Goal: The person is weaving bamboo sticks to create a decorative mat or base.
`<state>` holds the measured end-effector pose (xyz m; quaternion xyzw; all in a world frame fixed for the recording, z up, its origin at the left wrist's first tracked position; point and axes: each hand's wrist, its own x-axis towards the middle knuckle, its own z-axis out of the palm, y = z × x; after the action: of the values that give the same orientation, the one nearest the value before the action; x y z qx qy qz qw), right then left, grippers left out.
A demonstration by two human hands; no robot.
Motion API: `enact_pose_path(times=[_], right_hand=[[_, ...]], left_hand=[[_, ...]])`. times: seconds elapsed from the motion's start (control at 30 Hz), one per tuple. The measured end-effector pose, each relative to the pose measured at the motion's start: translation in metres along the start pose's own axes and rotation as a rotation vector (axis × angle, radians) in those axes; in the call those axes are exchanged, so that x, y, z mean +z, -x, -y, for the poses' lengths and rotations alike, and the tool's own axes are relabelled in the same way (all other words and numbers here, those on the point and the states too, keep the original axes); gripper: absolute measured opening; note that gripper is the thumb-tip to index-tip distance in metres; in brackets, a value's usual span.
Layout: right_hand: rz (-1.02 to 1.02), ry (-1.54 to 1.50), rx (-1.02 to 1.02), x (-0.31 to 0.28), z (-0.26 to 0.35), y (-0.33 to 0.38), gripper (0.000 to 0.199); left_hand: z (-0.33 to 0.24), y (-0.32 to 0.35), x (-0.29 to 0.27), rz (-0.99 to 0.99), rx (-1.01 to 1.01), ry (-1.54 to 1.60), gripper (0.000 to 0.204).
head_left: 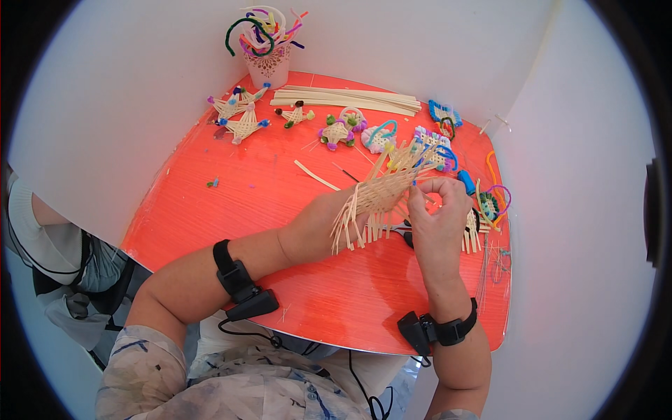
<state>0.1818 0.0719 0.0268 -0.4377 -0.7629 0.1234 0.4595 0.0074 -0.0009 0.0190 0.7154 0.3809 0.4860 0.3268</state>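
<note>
We're gripping the woven-strip panel in our left hand, our right hand pinching a tiny blue item beside it; weave's formed, ends hanging loose.

Two hands, one held weaving, one pot

Gripping a woven straw piece in the left hand, fringed with loose strip ends. Pinching at a tiny blue bit with the right hand, just beside the weave's right edge. Lying below on the red table, partly hidden: scissors. Towards the back: a bundle of pale strips and, at left, woven stars with coloured tips. In the far corner: a pink pot of fuzzy stems.
</note>
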Motion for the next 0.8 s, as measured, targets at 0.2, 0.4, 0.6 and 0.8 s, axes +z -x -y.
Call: enact_pose_path(times=[0.2,0.4,0.6,0.8], right_hand=[[-0.004,0.011,-0.003,0.001,0.0,0.0,0.016],[-0.013,0.006,0.029,-0.001,0.004,0.0,0.015],[-0.015,-0.01,0.017,-0.001,0.001,0.0,0.014],[-0.058,-0.047,-0.012,-0.002,0.005,0.001,0.014]], left_hand=[[0.006,0.002,0.0,-0.091,-0.016,-0.092,0.036],[0.016,0.008,-0.001,-0.126,0.028,-0.19,0.036],[-0.003,0.0,-0.002,-0.043,0.022,-0.165,0.044],[-0.001,0.001,0.001,-0.006,0.085,-0.063,0.056]])
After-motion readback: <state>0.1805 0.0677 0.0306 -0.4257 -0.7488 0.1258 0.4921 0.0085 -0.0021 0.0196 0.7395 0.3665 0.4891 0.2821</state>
